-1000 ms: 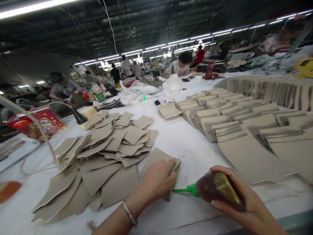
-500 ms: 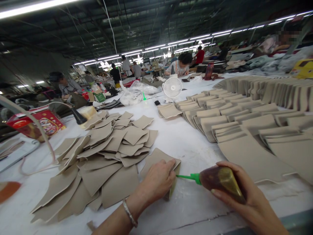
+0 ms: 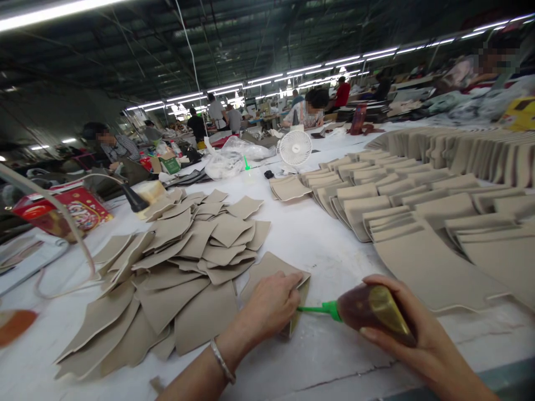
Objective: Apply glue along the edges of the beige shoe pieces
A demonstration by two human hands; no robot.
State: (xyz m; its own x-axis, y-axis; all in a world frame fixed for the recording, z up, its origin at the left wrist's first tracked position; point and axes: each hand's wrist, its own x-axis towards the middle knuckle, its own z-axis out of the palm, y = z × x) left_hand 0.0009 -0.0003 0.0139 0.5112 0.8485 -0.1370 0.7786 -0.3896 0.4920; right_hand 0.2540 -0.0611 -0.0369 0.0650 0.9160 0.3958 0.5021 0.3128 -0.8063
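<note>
Left hand [image 3: 271, 303] pressed flat on a beige cut piece [image 3: 273, 269] at the near edge of the white desk [image 3: 309, 234]; right hand [image 3: 412, 334] gripped a brown glue bottle [image 3: 368, 309], its green nozzle [image 3: 317, 309] touching that piece's edge — gluing in hand. Left of it, a loose heap of cut pieces [image 3: 184, 262]; to the right, overlapped rows of pieces [image 3: 397, 206] — most apparently already handled, heap seemingly left. Beyond, a small white fan [image 3: 295, 148].

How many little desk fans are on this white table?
1: the white desk fan stands far across the white table, beyond the loose beige pieces, beside a clear plastic bag. Others may be hidden.
</note>
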